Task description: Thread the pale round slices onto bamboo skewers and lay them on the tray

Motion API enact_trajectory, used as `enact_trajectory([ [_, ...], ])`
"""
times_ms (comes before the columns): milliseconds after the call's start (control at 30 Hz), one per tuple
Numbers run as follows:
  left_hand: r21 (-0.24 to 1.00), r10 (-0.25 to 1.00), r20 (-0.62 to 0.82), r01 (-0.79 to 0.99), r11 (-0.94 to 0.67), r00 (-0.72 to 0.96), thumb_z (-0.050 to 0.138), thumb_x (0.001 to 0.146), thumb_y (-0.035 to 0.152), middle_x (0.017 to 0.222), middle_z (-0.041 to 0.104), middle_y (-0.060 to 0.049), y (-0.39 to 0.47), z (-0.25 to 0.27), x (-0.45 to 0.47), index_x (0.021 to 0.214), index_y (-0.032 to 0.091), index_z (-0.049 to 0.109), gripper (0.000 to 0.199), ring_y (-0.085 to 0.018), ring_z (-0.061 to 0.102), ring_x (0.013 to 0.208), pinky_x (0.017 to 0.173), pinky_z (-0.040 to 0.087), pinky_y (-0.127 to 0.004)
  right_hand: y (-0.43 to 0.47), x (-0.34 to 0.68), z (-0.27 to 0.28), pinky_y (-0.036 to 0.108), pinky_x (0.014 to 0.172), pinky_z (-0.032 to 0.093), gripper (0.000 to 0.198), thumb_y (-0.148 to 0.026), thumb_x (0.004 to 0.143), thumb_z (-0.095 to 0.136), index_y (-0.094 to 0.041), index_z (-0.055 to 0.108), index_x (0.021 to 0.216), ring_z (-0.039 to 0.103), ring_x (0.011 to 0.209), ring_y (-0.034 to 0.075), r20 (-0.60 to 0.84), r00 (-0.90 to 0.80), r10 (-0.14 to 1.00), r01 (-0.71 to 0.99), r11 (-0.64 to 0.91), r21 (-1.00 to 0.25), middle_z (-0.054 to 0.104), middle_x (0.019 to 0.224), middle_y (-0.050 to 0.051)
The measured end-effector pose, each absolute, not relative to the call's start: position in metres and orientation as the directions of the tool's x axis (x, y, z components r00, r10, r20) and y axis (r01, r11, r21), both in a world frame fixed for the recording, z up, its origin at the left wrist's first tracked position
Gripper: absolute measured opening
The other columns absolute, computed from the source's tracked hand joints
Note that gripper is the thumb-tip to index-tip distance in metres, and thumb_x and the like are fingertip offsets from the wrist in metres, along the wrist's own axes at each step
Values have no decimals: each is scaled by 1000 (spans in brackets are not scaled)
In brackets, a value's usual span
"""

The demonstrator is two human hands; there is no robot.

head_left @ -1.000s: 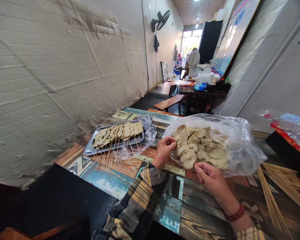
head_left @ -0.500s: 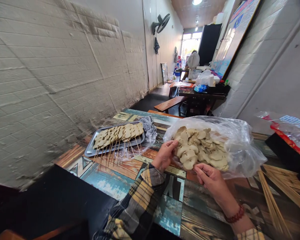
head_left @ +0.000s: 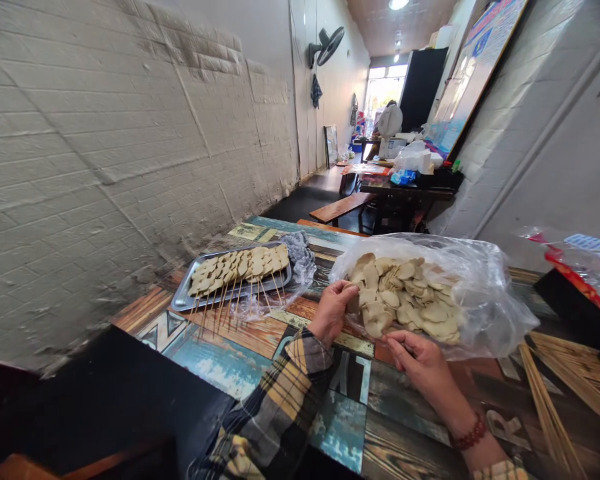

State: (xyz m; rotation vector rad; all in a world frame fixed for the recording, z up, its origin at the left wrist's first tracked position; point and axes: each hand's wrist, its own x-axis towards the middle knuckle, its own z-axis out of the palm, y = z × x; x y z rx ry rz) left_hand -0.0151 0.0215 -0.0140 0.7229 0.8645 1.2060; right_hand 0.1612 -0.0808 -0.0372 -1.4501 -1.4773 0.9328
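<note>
Threading seems the step: the left hand (head_left: 330, 311) pinches a slice (head_left: 353, 303) at the bag's (head_left: 503, 317) left edge; the right hand (head_left: 419, 358), pinched narrow, apparently holds a hidden stick; next calls for aligning both

pale R-like letter (head_left: 513, 425) on tabletop (head_left: 215, 363), wall board (head_left: 473, 77) lettering too blurred to read

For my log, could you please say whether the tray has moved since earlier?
No; judged against the table, the tray lies in the same place.
</note>
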Motion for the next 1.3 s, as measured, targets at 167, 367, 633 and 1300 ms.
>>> enact_trajectory([
  [167, 823, 963, -187, -504, 263, 196, 95, 53, 43, 70, 65, 1, 21, -12, -15, 77, 14, 71, 45, -9, 55, 61, 58, 39, -21, -81, 161, -36, 27, 49, 33, 46, -61, 86, 60, -17, 73, 84, 46, 48, 14, 54, 37, 998, 308, 40, -950, 53, 51, -4],
  [367, 789, 925, -205, -506, 350, 320, 95, 49, 55, 76, 70, -3, 21, -14, -15, 85, 14, 73, 58, -14, 60, 65, 59, 47, -25, -81, 158, -36, 25, 46, 28, 51, -68, 81, 63, -17, 70, 81, 38, 45, 11, -26, 30, 999, 200, -32, -979, 49, 50, -5],
  [633, 827, 947, -200, -475, 300, 251, 96, 47, 53, 71, 67, -1, 23, -19, -15, 80, 13, 73, 56, -10, 55, 59, 54, 41, -22, -82, 156, -31, 23, 43, 27, 54, -68, 75, 67, -16, 74, 90, 40, 43, 10, -77, 23, 997, 230, -80, -970, 53, 50, -4],
  [1300, 799, 967, -146, -552, 238, 207, 94, 55, 50, 76, 71, -2, 24, -10, -21, 83, 14, 74, 50, -12, 61, 64, 58, 46, -22, -81, 166, -45, 26, 48, 36, 42, -53, 87, 58, -17, 77, 95, 49, 47, 13, 27, 11, 1000, 389, 21, -921, 58, 55, -2],
])
